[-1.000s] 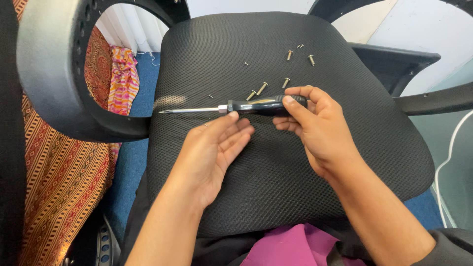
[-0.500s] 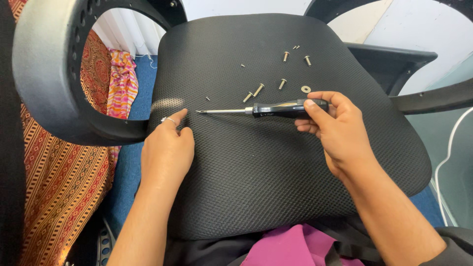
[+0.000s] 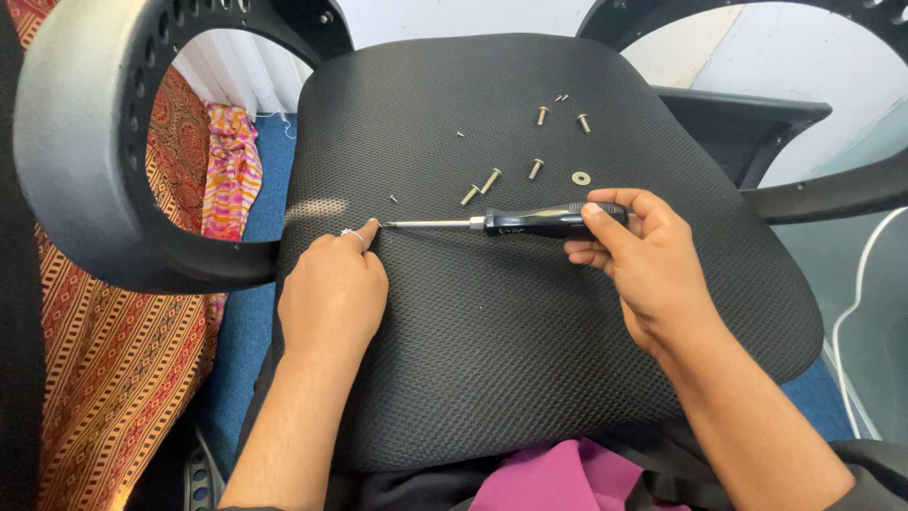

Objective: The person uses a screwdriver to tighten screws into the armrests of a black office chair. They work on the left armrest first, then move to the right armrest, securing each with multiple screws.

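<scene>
One screwdriver [image 3: 530, 222], two hands

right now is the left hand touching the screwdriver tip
Cannot tell. In the head view the left hand's fingertip sits right at the screwdriver's tip, but no clear contact or gap shows. The right hand holds the handle.

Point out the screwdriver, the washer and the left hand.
screwdriver [image 3: 544, 221], head view, middle of its black handle
washer [image 3: 581, 178], head view, its flat ring
left hand [image 3: 331, 293], head view, back of the hand
</scene>
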